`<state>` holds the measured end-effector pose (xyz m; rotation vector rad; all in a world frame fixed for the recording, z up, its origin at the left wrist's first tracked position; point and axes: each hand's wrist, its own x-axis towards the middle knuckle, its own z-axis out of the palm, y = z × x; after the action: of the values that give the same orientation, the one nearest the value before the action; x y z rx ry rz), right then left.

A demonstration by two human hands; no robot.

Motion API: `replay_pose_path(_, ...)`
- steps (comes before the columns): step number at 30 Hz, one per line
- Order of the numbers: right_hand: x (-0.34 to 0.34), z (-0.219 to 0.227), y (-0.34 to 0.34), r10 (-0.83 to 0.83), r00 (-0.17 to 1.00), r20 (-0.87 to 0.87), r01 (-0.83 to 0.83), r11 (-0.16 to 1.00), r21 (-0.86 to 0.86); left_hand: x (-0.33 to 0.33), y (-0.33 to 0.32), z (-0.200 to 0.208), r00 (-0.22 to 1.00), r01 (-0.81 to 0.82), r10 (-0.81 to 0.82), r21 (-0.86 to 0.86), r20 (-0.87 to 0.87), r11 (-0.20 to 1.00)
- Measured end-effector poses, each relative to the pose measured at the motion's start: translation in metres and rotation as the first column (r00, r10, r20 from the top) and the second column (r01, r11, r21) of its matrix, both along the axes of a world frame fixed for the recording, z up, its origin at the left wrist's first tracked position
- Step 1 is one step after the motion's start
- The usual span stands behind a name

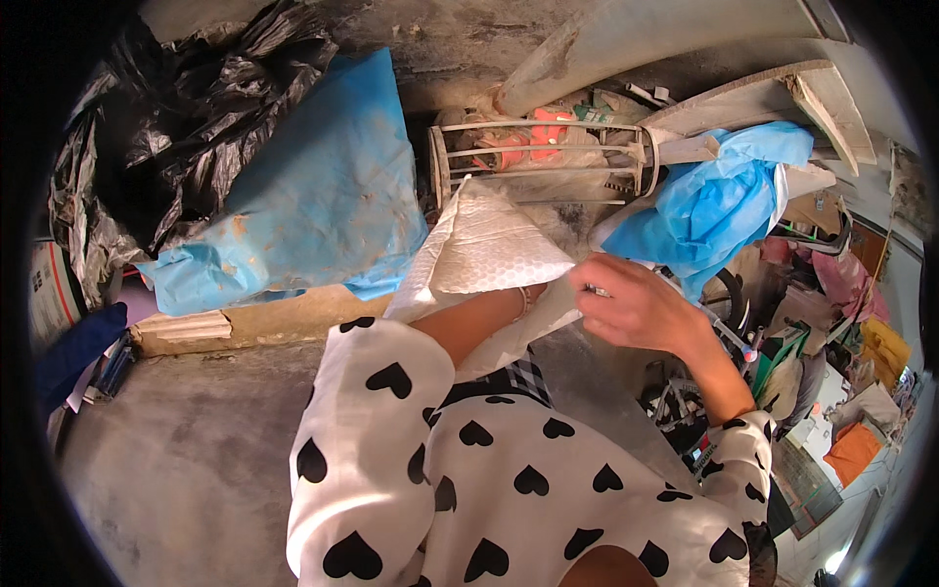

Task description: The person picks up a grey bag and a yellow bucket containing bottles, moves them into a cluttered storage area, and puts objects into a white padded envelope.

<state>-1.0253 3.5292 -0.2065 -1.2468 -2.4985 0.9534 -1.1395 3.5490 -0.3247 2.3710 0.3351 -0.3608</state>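
A white bubble-textured sheet [504, 249], folded to a peak, stands up in front of me; whether it is a bag or a loose sheet I cannot tell. My right hand [626, 303] is closed at its right corner, the fingers curled and pinching the edge. From the left, my left forearm [479, 328], with a thin bracelet at the wrist, reaches in under the raised sheet. The left hand itself is hidden behind the sheet and the right hand. More white material hangs below that wrist.
Blue cloth [313, 186] and crumpled black plastic [186, 127] lie at the far left. A slatted rack [548, 152] holding orange things stands beyond the sheet. At its right hangs a crumpled blue cloth [714, 201]. Mixed clutter, including an orange cloth [853, 453], fills the right side.
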Motion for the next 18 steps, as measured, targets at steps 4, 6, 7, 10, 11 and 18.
replay_pose_path(4, 0.002, -0.005, 0.002, 0.001, 1.000, -0.021, -0.001, 1.000, -0.005, -0.011, 0.010, -0.003, 0.999, -0.014, 0.013, 0.023, 0.034, 1.000)
replay_pose_path(6, 0.000, -0.005, 0.004, 0.046, 0.998, -0.033, -0.046, 0.999, 0.000, -0.019, 0.016, -0.003, 0.999, -0.020, 0.018, 0.032, 0.048, 0.999)
replay_pose_path(7, 0.000, -0.005, 0.005, 0.041, 0.999, -0.034, -0.041, 0.999, 0.004, -0.022, 0.019, -0.004, 0.998, -0.025, 0.023, 0.042, 0.060, 0.999)
replay_pose_path(10, -0.001, -0.003, 0.010, 0.035, 0.998, -0.058, -0.035, 0.999, 0.004, -0.039, 0.033, -0.007, 0.996, -0.037, 0.030, 0.084, 0.087, 0.996)
replay_pose_path(11, 0.000, -0.002, 0.012, 0.043, 0.997, -0.059, -0.043, 0.999, 0.014, -0.047, 0.039, -0.008, 0.995, -0.039, 0.029, 0.106, 0.095, 0.994)
replay_pose_path(18, -0.004, -0.002, 0.020, 0.023, 0.987, -0.161, -0.017, 0.999, 0.039, -0.113, 0.092, -0.007, 0.996, -0.061, 0.043, 0.277, 0.072, 0.959)
